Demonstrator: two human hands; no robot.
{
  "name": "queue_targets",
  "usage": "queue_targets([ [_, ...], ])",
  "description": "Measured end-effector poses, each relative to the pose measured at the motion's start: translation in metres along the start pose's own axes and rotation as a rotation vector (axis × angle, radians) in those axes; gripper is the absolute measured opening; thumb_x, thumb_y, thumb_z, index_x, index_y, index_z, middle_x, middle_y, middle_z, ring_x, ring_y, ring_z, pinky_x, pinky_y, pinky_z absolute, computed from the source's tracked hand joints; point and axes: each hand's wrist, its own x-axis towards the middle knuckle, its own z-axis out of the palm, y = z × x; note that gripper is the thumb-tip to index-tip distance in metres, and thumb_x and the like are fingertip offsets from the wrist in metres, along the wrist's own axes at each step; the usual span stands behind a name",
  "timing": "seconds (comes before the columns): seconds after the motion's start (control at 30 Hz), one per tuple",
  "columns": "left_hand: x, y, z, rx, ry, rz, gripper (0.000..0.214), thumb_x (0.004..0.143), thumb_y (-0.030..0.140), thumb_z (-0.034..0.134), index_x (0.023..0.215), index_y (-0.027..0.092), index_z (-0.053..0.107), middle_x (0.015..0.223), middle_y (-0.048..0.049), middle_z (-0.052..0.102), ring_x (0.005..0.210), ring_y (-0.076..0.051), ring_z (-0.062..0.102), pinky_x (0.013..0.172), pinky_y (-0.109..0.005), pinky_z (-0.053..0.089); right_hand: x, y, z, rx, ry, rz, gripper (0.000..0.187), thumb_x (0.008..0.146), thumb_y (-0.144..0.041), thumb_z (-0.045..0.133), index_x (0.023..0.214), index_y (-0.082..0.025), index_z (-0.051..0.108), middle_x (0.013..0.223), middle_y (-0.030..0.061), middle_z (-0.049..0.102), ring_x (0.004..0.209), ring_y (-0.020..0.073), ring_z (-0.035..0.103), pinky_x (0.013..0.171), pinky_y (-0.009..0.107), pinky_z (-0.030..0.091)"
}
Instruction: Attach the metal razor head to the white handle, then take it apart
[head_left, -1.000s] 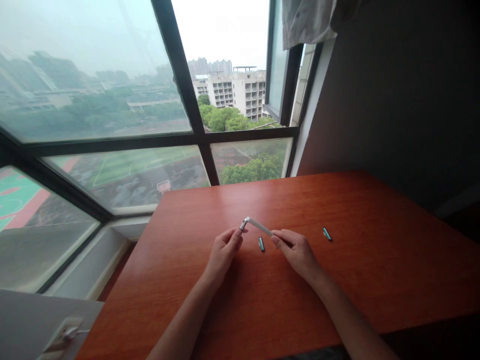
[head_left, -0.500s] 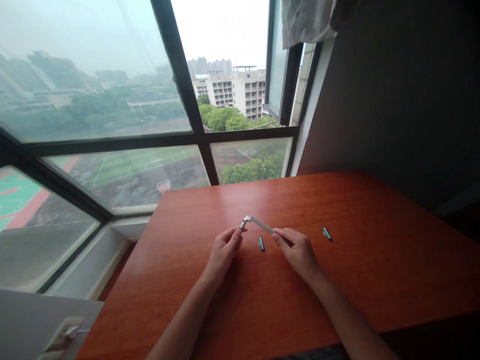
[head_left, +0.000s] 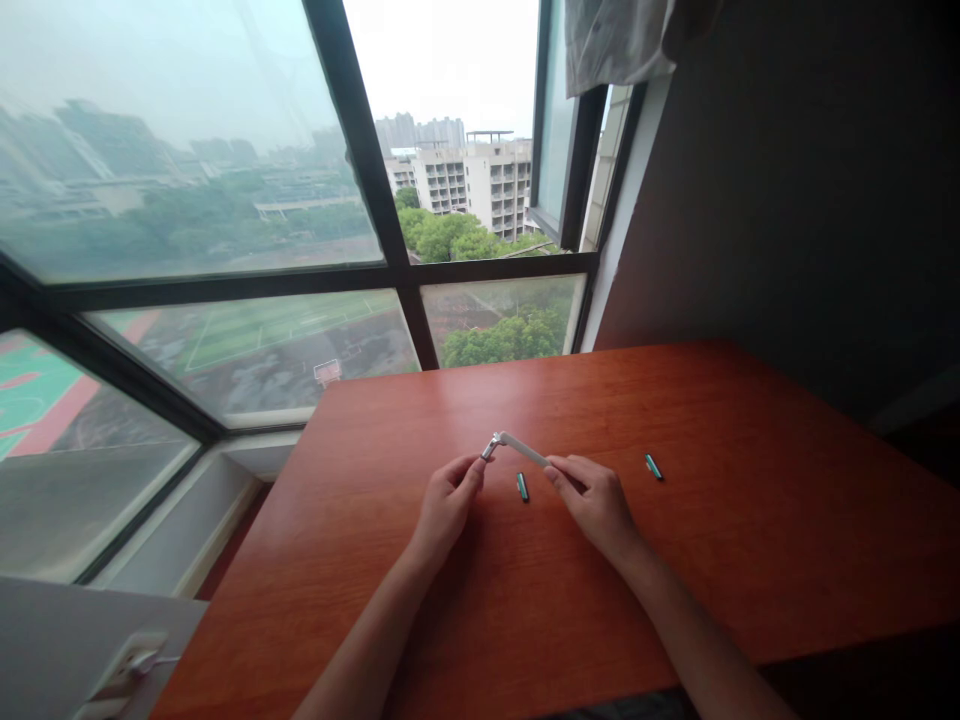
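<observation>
My left hand (head_left: 448,503) pinches a short silver razor handle (head_left: 490,447) between thumb and fingers, its shiny tip pointing up and right. My right hand (head_left: 596,500) is closed on a slim pale stick (head_left: 523,449), whose far end meets the tip of the silver handle at an angle. What the stick is I cannot make out. Under and between my hands, a green-and-black razor cartridge (head_left: 523,487) lies on the table (head_left: 420,640). A second razor cartridge (head_left: 654,466) rests further right, beyond my right hand.
The reddish-brown wooden table reaches the window frame (head_left: 412,310) at the back. A dark wall (head_left: 780,200) stands at the right, with a curtain (head_left: 622,45) hanging at the top. Low on the left, a wall socket (head_left: 124,675) holds a white plug.
The silver handle has turned slightly in my left fingers, and its tip sits a touch further right. My right hand, the stick and both cartridges look the same.
</observation>
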Motion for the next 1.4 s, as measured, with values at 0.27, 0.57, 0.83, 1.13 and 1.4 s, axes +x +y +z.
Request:
queue_targets([
  [0.27, -0.004, 0.005, 0.001, 0.34, 0.002, 0.253, 0.028, 0.09, 0.033, 0.052, 0.102, 0.016, 0.071, 0.09, -0.0068, 0.069, 0.083, -0.02, 0.061, 0.077, -0.028, 0.045, -0.001, -0.004, -0.003, 0.033, -0.043, 0.003, 0.024, 0.09, -0.031, 0.052, 0.089, -0.02, 0.073, 0.086, 0.0069, 0.073, 0.076, 0.021, 0.067, 0.068, 0.028, 0.05],
  [0.57, -0.006, 0.01, -0.001, 0.356, 0.014, 0.292, 0.027, 0.09, 0.031, 0.052, 0.102, 0.016, 0.07, 0.088, -0.0069, 0.068, 0.079, -0.018, 0.06, 0.073, -0.026, 0.044, 0.001, -0.001, -0.004, 0.065, -0.051, 0.056, 0.025, 0.089, -0.031, 0.052, 0.091, -0.019, 0.074, 0.087, 0.0074, 0.074, 0.078, 0.0222, 0.067, 0.068, 0.029, 0.05],
  [0.83, -0.004, 0.007, -0.004, 0.245, 0.062, 0.188, 0.032, 0.088, 0.038, 0.054, 0.1, 0.013, 0.071, 0.068, -0.0014, 0.059, 0.065, -0.014, 0.052, 0.059, -0.022, 0.039, 0.001, -0.006, -0.006, 0.194, -0.105, 0.144, 0.033, 0.09, -0.038, 0.05, 0.094, -0.016, 0.074, 0.084, 0.005, 0.074, 0.076, 0.0224, 0.067, 0.064, 0.027, 0.049],
  [1.13, -0.003, 0.007, -0.004, 0.242, 0.076, 0.16, 0.035, 0.086, 0.04, 0.055, 0.1, 0.013, 0.073, 0.069, -0.0027, 0.063, 0.066, -0.016, 0.055, 0.059, -0.023, 0.041, 0.001, -0.006, -0.007, 0.172, -0.105, 0.118, 0.033, 0.09, -0.037, 0.05, 0.095, -0.016, 0.075, 0.091, 0.0075, 0.074, 0.083, 0.0246, 0.068, 0.071, 0.03, 0.051],
  [1.4, -0.005, 0.008, -0.004, 0.244, 0.033, 0.173, 0.035, 0.087, 0.037, 0.055, 0.106, 0.013, 0.071, 0.072, -0.0032, 0.065, 0.07, -0.017, 0.058, 0.061, -0.023, 0.043, 0.001, -0.004, -0.007, 0.185, -0.101, 0.129, 0.033, 0.09, -0.038, 0.05, 0.096, -0.016, 0.074, 0.088, 0.0071, 0.075, 0.079, 0.0239, 0.068, 0.067, 0.029, 0.051],
])
